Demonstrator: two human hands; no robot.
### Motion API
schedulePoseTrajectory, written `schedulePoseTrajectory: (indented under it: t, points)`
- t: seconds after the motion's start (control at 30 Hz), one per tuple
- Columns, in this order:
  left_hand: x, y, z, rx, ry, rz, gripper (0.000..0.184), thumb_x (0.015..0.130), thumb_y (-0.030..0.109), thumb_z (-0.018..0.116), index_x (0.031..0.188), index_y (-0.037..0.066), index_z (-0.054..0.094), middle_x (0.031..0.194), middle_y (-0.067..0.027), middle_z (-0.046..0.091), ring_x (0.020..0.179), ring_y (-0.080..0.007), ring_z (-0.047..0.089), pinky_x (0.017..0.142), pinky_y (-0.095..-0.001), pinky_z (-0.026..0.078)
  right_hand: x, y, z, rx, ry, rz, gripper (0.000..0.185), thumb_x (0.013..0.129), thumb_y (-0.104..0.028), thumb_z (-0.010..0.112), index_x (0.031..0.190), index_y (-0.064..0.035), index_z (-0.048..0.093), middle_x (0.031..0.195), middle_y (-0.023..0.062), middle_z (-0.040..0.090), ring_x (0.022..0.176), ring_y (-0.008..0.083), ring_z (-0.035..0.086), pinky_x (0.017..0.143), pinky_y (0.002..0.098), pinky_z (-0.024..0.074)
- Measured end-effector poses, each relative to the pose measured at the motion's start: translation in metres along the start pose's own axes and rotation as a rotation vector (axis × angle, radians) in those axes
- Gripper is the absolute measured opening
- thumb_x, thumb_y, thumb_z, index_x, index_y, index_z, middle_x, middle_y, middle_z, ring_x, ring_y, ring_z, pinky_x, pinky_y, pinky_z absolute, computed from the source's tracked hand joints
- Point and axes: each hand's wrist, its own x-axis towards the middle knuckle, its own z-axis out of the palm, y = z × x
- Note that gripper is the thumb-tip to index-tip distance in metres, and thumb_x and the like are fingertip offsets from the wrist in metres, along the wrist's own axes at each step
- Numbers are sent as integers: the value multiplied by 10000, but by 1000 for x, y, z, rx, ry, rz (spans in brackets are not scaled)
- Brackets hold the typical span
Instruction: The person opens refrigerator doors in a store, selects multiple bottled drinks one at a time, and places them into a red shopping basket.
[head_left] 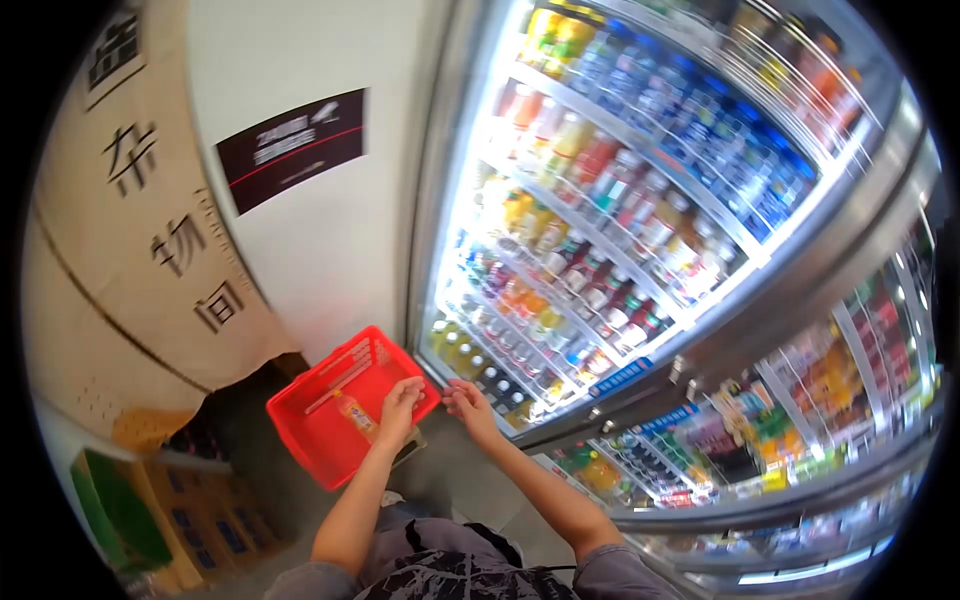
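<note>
My left hand (401,408) is over the right side of a red plastic basket (292,420), its fingers loosely bent and nothing visible in them. Inside the basket lies a small bottle with an orange-yellow label (356,413), near a long thin pale strip (337,386). My right hand (467,406) is just right of the basket, fingers bent and a little apart, with no object showing in it. The two hands face each other across a small gap. Whether either one touches the basket's rim I cannot tell.
A lit drinks fridge (590,220) with several shelves of bottles rises ahead to the right. A second fridge (760,420) stands farther right. Cardboard boxes (205,520) are on the floor at left, below a beige curtain (130,240). A white wall (300,50) carries a dark sign (295,148).
</note>
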Motion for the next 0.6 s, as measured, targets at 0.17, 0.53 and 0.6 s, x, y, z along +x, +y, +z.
schedulePoseTrajectory:
  t: [0.17, 0.53, 0.6]
  points:
    - [-28, 13, 96, -17, -204, 59, 280, 996, 155, 472, 1226, 47, 591, 1154, -57, 640, 1000, -128, 599, 858, -262, 448, -75, -68, -60, -6, 162, -119, 306, 997, -162, 491, 1284, -60, 524, 1161, 80, 620, 999, 157, 613, 854, 295, 500]
    - [-99, -10, 251, -51, -553, 105, 262, 986, 141, 486, 1194, 43, 612, 1098, -53, 652, 973, -130, 607, 849, -261, 454, -205, -122, -193, 0, 618, -468, 224, 997, -157, 499, 1158, -33, 593, 1026, 61, 656, 931, 125, 606, 819, 272, 485]
    - [-108, -11, 271, -39, -599, 53, 255, 988, 136, 481, 1182, 41, 616, 1085, -43, 651, 962, -123, 602, 841, -262, 452, -215, -129, -210, -10, 709, -522, 206, 993, -161, 515, 1134, -34, 595, 1038, 50, 647, 932, 110, 588, 830, 255, 464]
